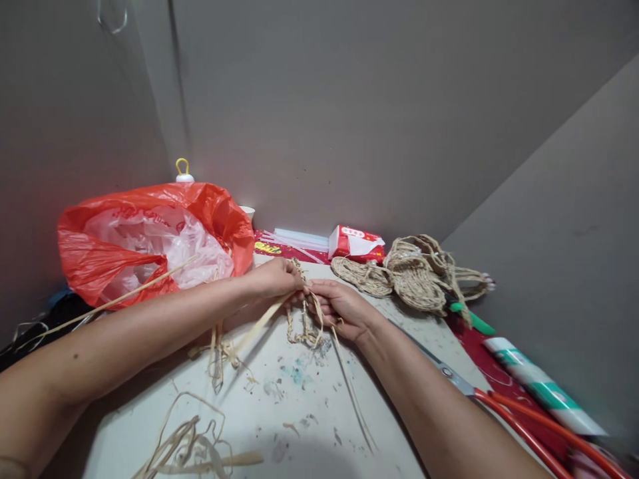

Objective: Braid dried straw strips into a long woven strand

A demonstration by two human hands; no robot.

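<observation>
My left hand (278,275) and my right hand (344,307) meet over the white table, both with fingers pinched on pale straw strands. From between them a wide flat straw strip (262,324) runs down to the left. Thin straw strands (352,389) trail from beside my right hand toward the table's front. A braided straw cord (299,338) hangs in a loop beneath my fingers. Its upper end shows just behind my left hand. The exact grip point is partly hidden by my fingers.
Loose straw (190,449) lies at the front left. A red plastic bag (219,213) stands at the back left. Woven straw pieces (419,279) and a red tissue pack (352,243) sit behind. Along the right edge are large scissors (462,382) and a green-and-white roll (544,386). Grey walls enclose the table.
</observation>
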